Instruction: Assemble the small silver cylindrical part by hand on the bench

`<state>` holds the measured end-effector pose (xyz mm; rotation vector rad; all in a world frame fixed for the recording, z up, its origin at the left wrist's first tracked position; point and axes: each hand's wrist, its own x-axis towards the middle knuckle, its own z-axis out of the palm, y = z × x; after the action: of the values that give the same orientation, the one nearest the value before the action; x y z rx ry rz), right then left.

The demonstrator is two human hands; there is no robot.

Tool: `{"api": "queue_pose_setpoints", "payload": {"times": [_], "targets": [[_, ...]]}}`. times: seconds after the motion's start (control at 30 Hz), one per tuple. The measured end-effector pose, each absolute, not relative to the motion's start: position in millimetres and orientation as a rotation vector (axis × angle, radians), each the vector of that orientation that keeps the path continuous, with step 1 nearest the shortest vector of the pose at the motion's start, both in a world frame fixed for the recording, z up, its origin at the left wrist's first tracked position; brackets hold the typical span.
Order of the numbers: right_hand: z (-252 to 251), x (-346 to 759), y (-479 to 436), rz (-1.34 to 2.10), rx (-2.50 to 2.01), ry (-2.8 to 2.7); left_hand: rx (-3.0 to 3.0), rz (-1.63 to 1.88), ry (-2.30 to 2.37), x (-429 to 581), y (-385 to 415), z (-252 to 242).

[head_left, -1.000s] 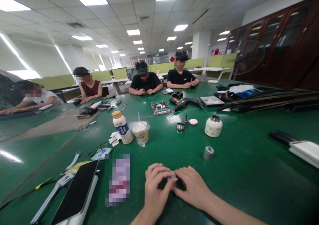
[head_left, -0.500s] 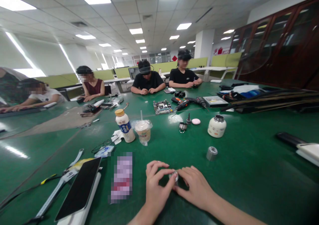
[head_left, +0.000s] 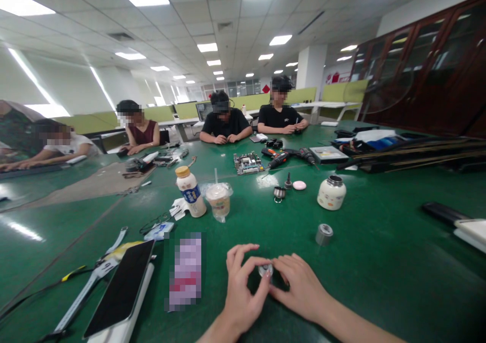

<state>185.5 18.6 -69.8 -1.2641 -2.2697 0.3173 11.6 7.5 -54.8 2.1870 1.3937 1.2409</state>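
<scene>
My left hand [head_left: 243, 287] and my right hand [head_left: 298, 285] meet low over the green table [head_left: 372, 262]. Together they pinch a small round silver metal part [head_left: 265, 269] between the fingertips. The left thumb and forefinger curl round it from the left, and the right fingers close on it from the right. A short grey metal cylinder [head_left: 323, 233] stands a little beyond my right hand. Further back stand a squat white jar [head_left: 331, 193] with its lid off, a small metal ring piece [head_left: 279, 193] and a pink disc [head_left: 299, 185].
A milk bottle [head_left: 190, 191] and a sealed drink cup [head_left: 218, 200] stand ahead left. A phone [head_left: 121, 287] lies near left on a white tablet. A circuit board [head_left: 247, 162] and power drill [head_left: 288, 156] lie mid-table. Several seated people work along the far side.
My left fingers have lifted and opened slightly around the silver part, showing more of it. The view has barely shifted since half a second ago.
</scene>
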Motion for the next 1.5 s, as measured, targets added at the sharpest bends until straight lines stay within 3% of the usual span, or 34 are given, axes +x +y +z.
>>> {"api": "queue_pose_setpoints", "payload": {"times": [0.47,0.6,0.77,1.03,1.5], "targets": [[-68.5,185.6,19.5,0.319,-1.262,-2.275,2.115,1.512,1.555,4.9,24.8,-53.7],[-67.2,185.0,18.4,0.322,-1.273,-2.273,2.081,1.234,1.928,-8.4,39.3,-65.2],[-67.3,185.6,18.1,0.332,-1.287,-2.273,2.161,1.003,2.027,-10.6,41.0,-77.2],[-66.8,185.6,18.4,0.333,-1.296,-2.281,2.170,1.423,1.679,-2.5,31.0,-63.2],[-66.8,185.2,19.0,0.317,-1.259,-2.285,2.311,1.468,1.361,5.1,20.7,-58.0]]}}
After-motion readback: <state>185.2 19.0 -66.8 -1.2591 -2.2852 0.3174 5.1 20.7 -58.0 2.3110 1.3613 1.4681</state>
